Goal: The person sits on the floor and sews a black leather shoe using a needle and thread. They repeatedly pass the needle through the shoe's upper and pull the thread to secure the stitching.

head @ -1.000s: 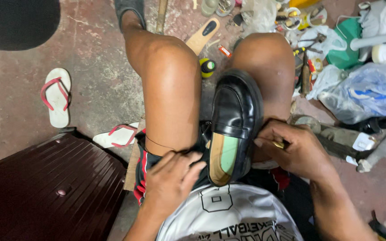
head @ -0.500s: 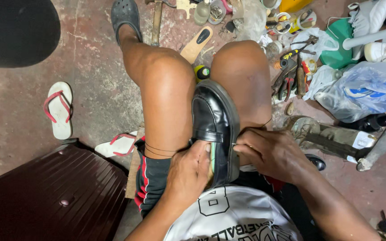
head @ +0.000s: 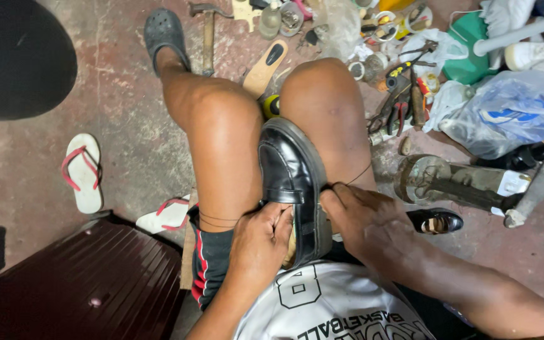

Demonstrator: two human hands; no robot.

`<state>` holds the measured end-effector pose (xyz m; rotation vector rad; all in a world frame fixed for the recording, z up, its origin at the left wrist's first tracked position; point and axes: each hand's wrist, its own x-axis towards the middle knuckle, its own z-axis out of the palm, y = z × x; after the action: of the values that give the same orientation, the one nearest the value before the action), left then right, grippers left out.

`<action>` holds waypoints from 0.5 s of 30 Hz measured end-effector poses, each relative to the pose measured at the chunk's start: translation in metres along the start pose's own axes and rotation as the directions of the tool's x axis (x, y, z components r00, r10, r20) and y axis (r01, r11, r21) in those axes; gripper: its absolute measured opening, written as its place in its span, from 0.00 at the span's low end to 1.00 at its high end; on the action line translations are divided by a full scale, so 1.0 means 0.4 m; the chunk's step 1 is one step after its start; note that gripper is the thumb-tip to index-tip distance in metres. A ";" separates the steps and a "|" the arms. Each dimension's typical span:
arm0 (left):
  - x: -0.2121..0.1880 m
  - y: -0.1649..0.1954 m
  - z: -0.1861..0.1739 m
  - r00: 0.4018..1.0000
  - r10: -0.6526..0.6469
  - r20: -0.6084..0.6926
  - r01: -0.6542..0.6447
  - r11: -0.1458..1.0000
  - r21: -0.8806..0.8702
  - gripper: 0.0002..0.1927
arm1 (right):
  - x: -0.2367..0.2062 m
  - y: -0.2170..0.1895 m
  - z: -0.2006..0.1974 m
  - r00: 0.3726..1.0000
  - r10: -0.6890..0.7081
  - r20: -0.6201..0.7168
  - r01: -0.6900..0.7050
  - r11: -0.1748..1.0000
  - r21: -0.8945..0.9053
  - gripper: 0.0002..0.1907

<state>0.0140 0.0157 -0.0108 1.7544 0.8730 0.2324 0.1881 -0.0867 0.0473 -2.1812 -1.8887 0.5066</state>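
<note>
A glossy black loafer point(head: 291, 176) is wedged between my knees, toe pointing away, tilted onto its side. My left hand point(head: 260, 242) is tucked into the shoe's opening and grips its heel end. My right hand point(head: 365, 220) presses on the edge of the sole at the shoe's right side, fingers pinched; a thin dark thread point(head: 355, 177) runs from there across my right thigh. What the fingertips pinch is too small to make out.
A white and red flip-flop point(head: 83, 171) lies on the floor at left, another point(head: 165, 215) by a dark ribbed stool point(head: 77, 283). A hammer point(head: 208, 31), pliers point(head: 396, 104), an insole point(head: 266, 66), plastic bags point(head: 511, 110), an iron shoe last point(head: 448, 182) and a small black shoe point(head: 436, 220) crowd the right.
The shoe has been turned from opening-up onto its side. My left hand moved off my shorts into the shoe, and my right hand shifted down to the sole's edge.
</note>
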 end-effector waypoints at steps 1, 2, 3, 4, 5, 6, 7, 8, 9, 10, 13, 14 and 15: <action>-0.001 0.000 -0.001 1.000 -0.001 0.000 0.001 1.000 0.014 0.07 | 0.001 0.004 0.003 0.999 0.018 0.028 -0.018 1.000 0.007 0.08; -0.001 -0.001 0.000 1.000 -0.017 0.006 0.017 1.000 0.002 0.06 | 0.002 0.013 0.006 0.998 0.028 0.062 -0.029 0.999 0.017 0.10; -0.001 -0.001 0.000 0.999 -0.033 0.010 0.033 0.999 -0.009 0.06 | 0.002 0.022 0.008 0.997 0.028 0.073 -0.028 1.000 0.002 0.11; 0.001 -0.001 0.003 0.999 -0.045 0.014 0.045 0.999 -0.019 0.06 | 0.002 0.036 0.009 0.996 0.029 0.082 -0.028 0.999 -0.015 0.12; 0.001 -0.002 0.004 1.000 -0.025 0.006 0.025 0.999 -0.034 0.06 | 0.000 0.047 0.010 0.995 0.035 0.090 -0.032 0.999 -0.031 0.13; 0.001 -0.001 0.007 1.000 -0.007 0.002 0.007 0.999 -0.048 0.06 | -0.004 0.061 0.008 0.992 0.096 0.084 -0.086 0.990 -0.109 0.18; 0.001 -0.002 0.007 1.000 0.014 0.000 -0.014 0.998 -0.061 0.06 | -0.006 0.077 0.006 0.985 0.157 0.070 -0.142 0.972 -0.186 0.23; -0.001 -0.001 0.007 0.999 0.051 -0.019 -0.052 0.997 -0.064 0.05 | -0.009 0.092 0.003 0.976 0.211 0.048 -0.192 0.946 -0.262 0.28; -0.004 0.000 0.007 0.995 0.088 -0.043 -0.090 0.994 -0.065 0.05 | -0.015 0.105 -0.002 0.980 0.199 0.006 -0.191 0.948 -0.254 0.27; -0.006 0.002 0.006 0.990 0.124 -0.069 -0.128 0.990 -0.064 0.04 | -0.020 0.121 -0.008 0.982 0.183 -0.035 -0.186 0.951 -0.246 0.27; -0.034 0.011 -0.008 0.987 -0.154 0.048 0.162 0.929 -0.334 0.07 | -0.046 0.154 -0.029 0.984 0.159 -0.081 -0.172 0.966 -0.192 0.22; -0.042 0.015 -0.013 0.992 -0.119 -0.051 0.092 0.928 -0.361 0.07 | -0.054 0.161 -0.032 0.982 0.163 -0.099 -0.178 0.968 -0.177 0.20; -0.055 0.022 -0.018 0.986 -0.078 -0.149 0.015 0.924 -0.382 0.07 | -0.061 0.164 -0.033 0.981 0.164 -0.108 -0.180 0.969 -0.171 0.21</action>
<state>-0.0017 0.0057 0.0054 1.3640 0.9163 0.4858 0.2504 -0.1202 0.0374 -2.4529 -1.7683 0.2656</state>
